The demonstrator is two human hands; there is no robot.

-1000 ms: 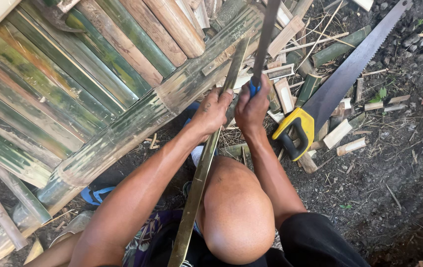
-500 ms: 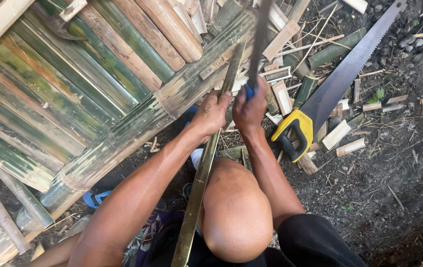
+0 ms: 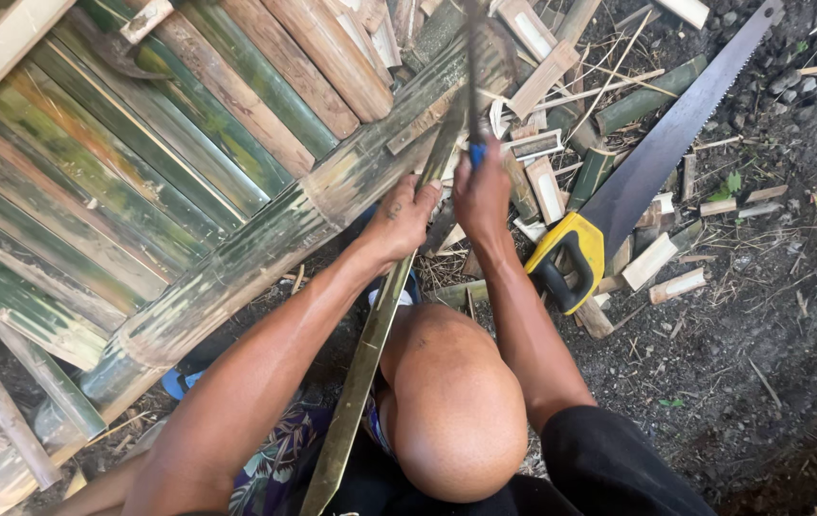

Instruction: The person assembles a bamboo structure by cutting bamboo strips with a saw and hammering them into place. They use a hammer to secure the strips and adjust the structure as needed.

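Bamboo is in the left hand (image 3: 403,218): its fingers are wrapped tightly around a long thin green bamboo strip (image 3: 362,358), which runs from above the hands down over the bare knee (image 3: 454,406). The right hand (image 3: 481,191) is just beside it, fingers closed on the blue handle of a knife (image 3: 472,86) whose dark blade points up along the strip. To the right, a handsaw (image 3: 652,158) with a yellow and black handle lies on the ground among short cut bamboo pieces (image 3: 664,272). Left of the hands lie long split bamboo poles (image 3: 141,191).
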